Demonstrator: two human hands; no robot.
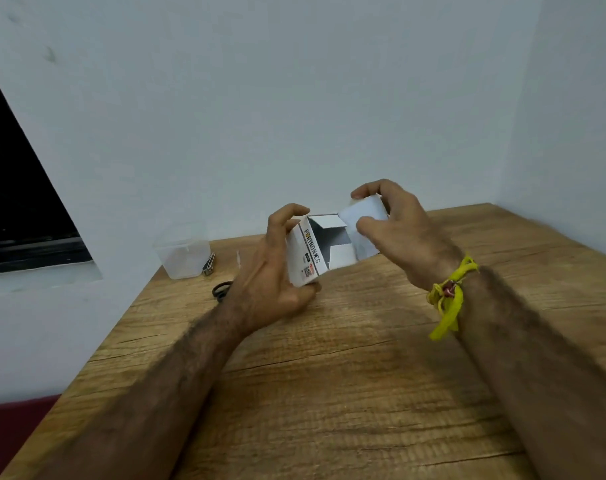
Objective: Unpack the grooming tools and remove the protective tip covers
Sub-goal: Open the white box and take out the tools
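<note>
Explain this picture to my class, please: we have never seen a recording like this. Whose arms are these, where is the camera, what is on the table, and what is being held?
There is no machine here. A person wears one camera on the head, looking forward and down, so you see their own arms. The left hand grips a small white printed box from the side. The right hand pinches the box's open lid flap, folded back; the inside looks white, and no contents can be made out. The right wrist wears a yellow thread. On the wooden table, near the wall, stand a clear plastic container, a small metal clipper-like tool beside it, and a dark looped object, partly hidden by the left hand.
</note>
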